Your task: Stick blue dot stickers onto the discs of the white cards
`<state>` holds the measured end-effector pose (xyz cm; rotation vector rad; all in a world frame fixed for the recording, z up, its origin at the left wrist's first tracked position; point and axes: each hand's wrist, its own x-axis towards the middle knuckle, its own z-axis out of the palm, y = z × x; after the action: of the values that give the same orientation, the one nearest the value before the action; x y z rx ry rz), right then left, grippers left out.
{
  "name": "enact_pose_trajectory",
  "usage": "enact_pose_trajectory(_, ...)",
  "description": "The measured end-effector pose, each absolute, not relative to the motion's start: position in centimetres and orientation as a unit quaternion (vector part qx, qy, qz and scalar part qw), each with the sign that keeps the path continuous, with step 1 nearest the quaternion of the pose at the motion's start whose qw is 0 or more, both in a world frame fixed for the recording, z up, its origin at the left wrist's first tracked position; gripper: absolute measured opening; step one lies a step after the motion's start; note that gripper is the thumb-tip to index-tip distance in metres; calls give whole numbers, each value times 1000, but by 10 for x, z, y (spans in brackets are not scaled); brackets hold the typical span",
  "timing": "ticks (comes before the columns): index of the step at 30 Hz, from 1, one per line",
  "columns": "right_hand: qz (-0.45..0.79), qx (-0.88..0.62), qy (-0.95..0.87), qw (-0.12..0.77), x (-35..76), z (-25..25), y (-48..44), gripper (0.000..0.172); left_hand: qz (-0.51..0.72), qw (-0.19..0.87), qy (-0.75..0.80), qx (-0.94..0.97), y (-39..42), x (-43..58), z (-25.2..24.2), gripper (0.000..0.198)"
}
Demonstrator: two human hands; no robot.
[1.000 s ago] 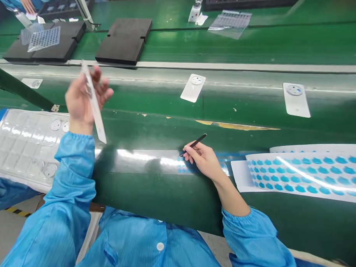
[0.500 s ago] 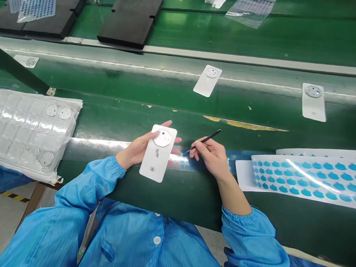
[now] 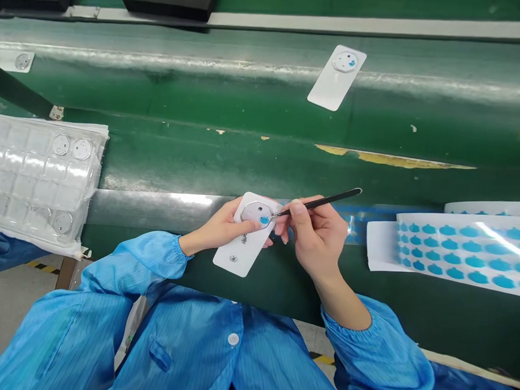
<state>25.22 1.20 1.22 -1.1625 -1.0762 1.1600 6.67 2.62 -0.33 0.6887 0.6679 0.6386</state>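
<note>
My left hand [image 3: 218,226] grips a white phone back cover [image 3: 237,255] with its thumb on the face, by the raised round camera plate [image 3: 251,210]. Dark printed marks show below the plate. My right hand [image 3: 320,237] is closed around black tweezers [image 3: 333,198] in a pen-like hold. Their tip is at a small blue sticker [image 3: 265,219] on the lower right of the camera plate; whether they still pinch it I cannot tell. The cover is tilted above the green bench, and fingers of both hands are partly hidden behind or beside it.
To the right are sheets of blue stickers [image 3: 450,245]. A clear blister tray [image 3: 26,172] with a few round plates lies at left. Another white cover [image 3: 335,81] rests farther back on the green surface [image 3: 195,96]. Black foam blocks [image 3: 170,1] sit at the far edge.
My right hand has brought the tweezers over to the cover, and a blue sticker now shows on its camera plate. My left thumb has shifted lower. The view has tilted down and come closer.
</note>
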Motion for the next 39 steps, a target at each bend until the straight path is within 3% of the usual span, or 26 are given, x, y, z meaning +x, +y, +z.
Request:
enact_pose_trajectory(10,467,-498,-477,554,256,13,8,24,302,838,308,335,24,70,-3,61)
enact_pose_trajectory(39,432,-543,-491,526,254,15,8,32,298,832,310,350,23,70,-6,59)
